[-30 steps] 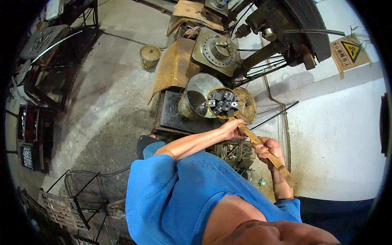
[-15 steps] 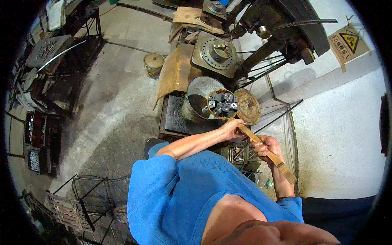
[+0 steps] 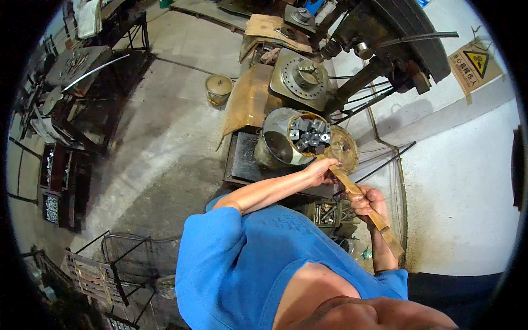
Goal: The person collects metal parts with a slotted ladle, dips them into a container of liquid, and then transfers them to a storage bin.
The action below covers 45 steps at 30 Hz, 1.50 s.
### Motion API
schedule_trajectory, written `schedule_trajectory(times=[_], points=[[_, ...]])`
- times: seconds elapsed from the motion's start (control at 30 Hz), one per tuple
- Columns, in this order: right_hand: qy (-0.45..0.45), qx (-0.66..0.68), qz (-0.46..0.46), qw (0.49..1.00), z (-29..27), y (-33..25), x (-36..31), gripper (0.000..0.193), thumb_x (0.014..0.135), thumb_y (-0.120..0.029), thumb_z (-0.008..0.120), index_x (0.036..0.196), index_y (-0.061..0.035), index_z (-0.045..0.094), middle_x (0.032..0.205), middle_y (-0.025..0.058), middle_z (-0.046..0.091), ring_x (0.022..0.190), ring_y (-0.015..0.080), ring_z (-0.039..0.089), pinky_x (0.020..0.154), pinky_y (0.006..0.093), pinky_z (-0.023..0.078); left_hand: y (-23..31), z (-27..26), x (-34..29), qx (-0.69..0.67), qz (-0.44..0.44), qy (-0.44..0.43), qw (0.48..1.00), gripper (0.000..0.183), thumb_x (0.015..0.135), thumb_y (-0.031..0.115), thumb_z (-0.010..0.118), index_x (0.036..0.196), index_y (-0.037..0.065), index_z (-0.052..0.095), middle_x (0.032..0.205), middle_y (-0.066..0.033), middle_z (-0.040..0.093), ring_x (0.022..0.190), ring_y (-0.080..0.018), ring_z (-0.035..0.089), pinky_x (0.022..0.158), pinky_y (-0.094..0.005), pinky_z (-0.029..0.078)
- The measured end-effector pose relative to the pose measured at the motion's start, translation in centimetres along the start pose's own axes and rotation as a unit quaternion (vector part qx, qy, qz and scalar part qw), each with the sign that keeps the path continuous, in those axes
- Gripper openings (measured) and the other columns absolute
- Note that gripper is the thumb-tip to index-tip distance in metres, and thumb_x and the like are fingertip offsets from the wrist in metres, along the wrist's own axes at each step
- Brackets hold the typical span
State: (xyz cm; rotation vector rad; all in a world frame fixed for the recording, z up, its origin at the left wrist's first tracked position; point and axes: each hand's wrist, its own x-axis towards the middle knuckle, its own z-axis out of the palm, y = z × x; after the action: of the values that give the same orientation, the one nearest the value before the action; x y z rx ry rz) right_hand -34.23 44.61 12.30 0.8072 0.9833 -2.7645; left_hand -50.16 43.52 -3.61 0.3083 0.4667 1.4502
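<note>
My left hand (image 3: 323, 170) is closed round the upper part of a flat yellowish-brown handle (image 3: 347, 182). Farther down the same handle, my right hand (image 3: 367, 202) grips it near its lower end. The handle leads up to a round, yellow-rimmed basket, making one long-handled basket. Dark grey metal blocks (image 3: 311, 135), several with holes, fill the basket. It sits over the right side of a metal bucket (image 3: 270, 144); whether it rests on the bucket's rim I cannot tell. A stained round disc, like a lid (image 3: 345, 149), lies just right of the basket.
Beyond the bucket stands a drilling machine with a round worktable (image 3: 301, 80) and a black arm above. Brown cardboard (image 3: 250, 102) leans at its left. A lidded pail (image 3: 219, 88) is on the floor. A white wall (image 3: 456, 181) borders the right; a crate of parts (image 3: 326, 213) sits below my arms.
The whole view has shifted slightly, so the machine and bucket appear farther right. Both hands keep their grip on the handle, and the basket stays over the bucket's right side.
</note>
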Motion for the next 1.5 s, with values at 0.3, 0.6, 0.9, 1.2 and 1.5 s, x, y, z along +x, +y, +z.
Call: schedule_trajectory(times=[0.3, 0.6, 0.9, 1.2, 1.5], points=[[-0.031, -0.04, 0.053, 0.997, 5.4, 0.2, 1.9, 0.049, 0.056, 0.005, 0.043, 0.106, 0.0063, 0.041, 0.071, 0.0029, 0.034, 0.05, 0.0064, 0.032, 0.034, 0.0195, 0.029, 5.4, 0.7, -6.4, 0.006, 0.068, 0.014, 0.998, 0.021, 0.08, 0.022, 0.057, 0.095, 0.009, 0.056, 0.083, -0.0071, 0.065, 0.072, -0.0163, 0.062, 0.056, -0.0281, 0.049], [-0.091, -0.092, 0.192, 0.973, 12.5, 5.3, 16.5, 0.048, 0.072, -0.011, 0.061, 0.107, 0.0109, 0.036, 0.075, 0.0032, 0.037, 0.052, 0.003, 0.035, 0.038, 0.0147, 0.035, 8.6, -12.6, -17.2, -0.095, 0.152, 0.129, 0.975, 0.023, 0.082, 0.021, 0.049, 0.1, 0.007, 0.055, 0.092, -0.0102, 0.063, 0.084, -0.019, 0.061, 0.069, -0.0329, 0.051], [-0.119, -0.098, 0.392, 0.907, 23.5, 13.0, 32.1, 0.039, 0.071, -0.006, 0.05, 0.107, 0.006, 0.041, 0.074, 0.0012, 0.038, 0.053, 0.004, 0.036, 0.04, 0.0152, 0.031, 13.1, -21.1, -35.0, -0.184, 0.286, 0.299, 0.892, 0.025, 0.083, 0.024, 0.048, 0.101, 0.008, 0.054, 0.096, -0.01, 0.062, 0.086, -0.0188, 0.061, 0.065, -0.0294, 0.052], [-0.201, -0.268, 0.491, 0.804, 38.1, 22.4, 45.5, 0.031, 0.071, -0.008, 0.044, 0.098, 0.0078, 0.041, 0.072, 0.0016, 0.037, 0.051, 0.0035, 0.034, 0.037, 0.0145, 0.032, 17.1, -30.7, -51.3, -0.17, 0.396, 0.399, 0.809, 0.036, 0.082, 0.04, 0.052, 0.094, 0.006, 0.057, 0.09, -0.0115, 0.064, 0.075, -0.0189, 0.063, 0.06, -0.0264, 0.05], [-0.127, -0.274, 0.629, 0.716, 47.9, 33.0, 57.0, 0.024, 0.072, -0.009, 0.044, 0.09, 0.0044, 0.039, 0.069, 0.001, 0.037, 0.05, 0.0047, 0.034, 0.039, 0.0171, 0.03, 7.5, -33.7, -68.5, -0.199, 0.486, 0.662, 0.535, 0.045, 0.084, 0.044, 0.049, 0.107, 0.006, 0.053, 0.091, -0.0127, 0.063, 0.072, -0.0203, 0.062, 0.065, -0.0315, 0.05]])
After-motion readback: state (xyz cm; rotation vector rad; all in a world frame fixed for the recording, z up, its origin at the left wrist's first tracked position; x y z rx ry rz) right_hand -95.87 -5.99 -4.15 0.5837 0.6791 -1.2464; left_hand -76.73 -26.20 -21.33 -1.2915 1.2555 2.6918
